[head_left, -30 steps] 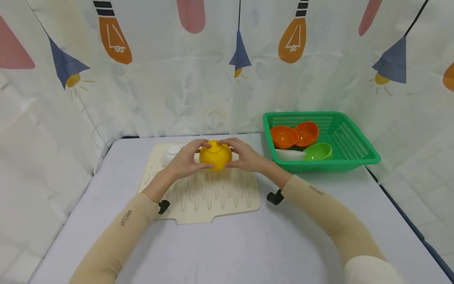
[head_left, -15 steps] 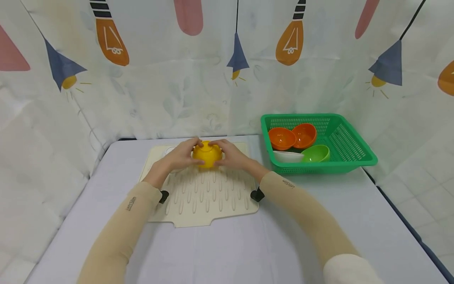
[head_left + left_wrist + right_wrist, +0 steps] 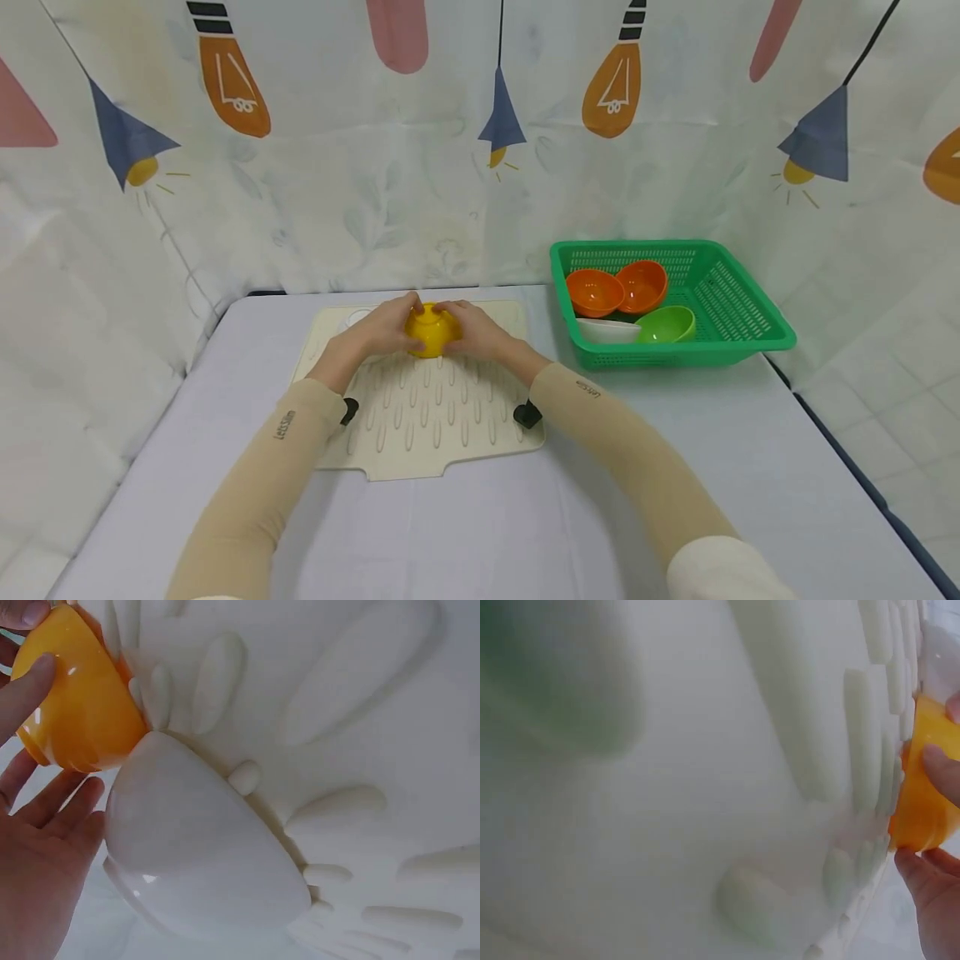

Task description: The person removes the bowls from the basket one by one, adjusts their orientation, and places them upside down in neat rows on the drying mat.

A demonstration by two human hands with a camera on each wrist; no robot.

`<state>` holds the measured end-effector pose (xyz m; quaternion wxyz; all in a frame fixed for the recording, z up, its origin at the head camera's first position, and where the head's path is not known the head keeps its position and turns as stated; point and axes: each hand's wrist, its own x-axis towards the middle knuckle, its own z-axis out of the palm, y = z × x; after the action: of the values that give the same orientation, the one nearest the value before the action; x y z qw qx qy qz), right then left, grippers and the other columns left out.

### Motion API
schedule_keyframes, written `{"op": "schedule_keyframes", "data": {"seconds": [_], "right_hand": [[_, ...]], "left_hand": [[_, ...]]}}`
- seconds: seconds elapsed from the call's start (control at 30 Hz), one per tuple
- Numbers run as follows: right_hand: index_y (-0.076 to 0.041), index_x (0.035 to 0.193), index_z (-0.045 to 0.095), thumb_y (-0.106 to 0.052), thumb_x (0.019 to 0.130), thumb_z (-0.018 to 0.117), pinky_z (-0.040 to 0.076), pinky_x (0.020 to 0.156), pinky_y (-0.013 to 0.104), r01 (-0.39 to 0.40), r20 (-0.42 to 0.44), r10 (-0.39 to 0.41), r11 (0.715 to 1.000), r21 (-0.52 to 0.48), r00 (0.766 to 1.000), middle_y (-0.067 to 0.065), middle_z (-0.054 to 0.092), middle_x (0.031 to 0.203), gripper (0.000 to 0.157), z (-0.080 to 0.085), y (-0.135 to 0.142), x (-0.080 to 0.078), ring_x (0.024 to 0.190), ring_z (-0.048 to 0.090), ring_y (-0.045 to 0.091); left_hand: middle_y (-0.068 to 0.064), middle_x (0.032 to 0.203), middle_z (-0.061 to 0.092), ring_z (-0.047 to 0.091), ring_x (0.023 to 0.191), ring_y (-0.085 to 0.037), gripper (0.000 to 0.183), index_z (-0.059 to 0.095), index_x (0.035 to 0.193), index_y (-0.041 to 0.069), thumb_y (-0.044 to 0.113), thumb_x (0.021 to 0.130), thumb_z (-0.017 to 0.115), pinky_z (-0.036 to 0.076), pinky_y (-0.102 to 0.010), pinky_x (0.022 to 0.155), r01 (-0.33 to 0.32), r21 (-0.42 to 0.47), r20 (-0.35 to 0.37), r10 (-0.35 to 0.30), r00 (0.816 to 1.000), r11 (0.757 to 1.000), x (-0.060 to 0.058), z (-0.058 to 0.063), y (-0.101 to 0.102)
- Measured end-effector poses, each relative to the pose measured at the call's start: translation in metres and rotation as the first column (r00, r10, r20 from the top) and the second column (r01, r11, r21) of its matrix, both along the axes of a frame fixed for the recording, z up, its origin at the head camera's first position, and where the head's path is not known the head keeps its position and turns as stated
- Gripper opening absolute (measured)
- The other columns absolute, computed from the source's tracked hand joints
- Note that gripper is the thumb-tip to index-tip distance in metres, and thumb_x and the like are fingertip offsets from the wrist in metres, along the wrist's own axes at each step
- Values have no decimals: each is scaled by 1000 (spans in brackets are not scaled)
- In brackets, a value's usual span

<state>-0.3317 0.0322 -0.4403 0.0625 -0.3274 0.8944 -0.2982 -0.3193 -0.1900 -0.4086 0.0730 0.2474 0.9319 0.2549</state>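
A yellow bowl [image 3: 429,335] sits upside down on a cream ridged drying mat [image 3: 420,437], its rim right at the ridges in both wrist views. My left hand [image 3: 381,327] grips it from the left, thumb on the near side and fingers behind. From the right, my right hand [image 3: 482,335] holds the same bowl with thumb and fingers around its side. Close beside the yellow bowl, a white bowl [image 3: 199,844] also lies upside down on the mat. In the head view the left hand hides most of that white bowl.
A green plastic basket [image 3: 750,337] stands at the back right. Inside are two orange bowls [image 3: 595,293], a light green bowl [image 3: 667,325] and a white dish [image 3: 607,332]. A white cloth covers the table [image 3: 480,533], and a printed curtain [image 3: 322,200] hangs behind it.
Both hands have carried the yellow bowl leftward and lowered it to the mat, beside the white bowl. The head view has shifted slightly. The basket's contents look the same.
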Motion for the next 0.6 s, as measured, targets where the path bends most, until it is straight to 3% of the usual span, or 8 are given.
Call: {"op": "schedule_keyframes", "data": {"seconds": [0.2,0.43,0.6], "right_hand": [[-11,155,42,-18,94,78,36,117,44,25,-2,-25,999,35,1000,16,43,154,71,3,0,5,140,43,31],[-9,157,35,-18,93,78,37,116,45,28,19,-29,999,45,999,17,43,155,78,11,3,17,140,43,32],[-9,158,33,-19,93,78,39,115,41,34,44,-36,998,45,998,16,44,154,79,12,7,22,138,45,29]], "left_hand": [[-25,144,46,43,132,-43,46,55,132,2,19,94,76,36,-59,112,-73,-64,-26,71,997,995,9,10,-4],[-27,143,45,45,130,-48,38,57,131,0,18,100,68,38,-62,109,-196,118,-123,210,970,973,22,12,-24],[-27,142,46,45,128,-48,38,57,131,0,22,102,65,38,-63,107,-264,197,-136,293,946,944,32,13,-41]]}}
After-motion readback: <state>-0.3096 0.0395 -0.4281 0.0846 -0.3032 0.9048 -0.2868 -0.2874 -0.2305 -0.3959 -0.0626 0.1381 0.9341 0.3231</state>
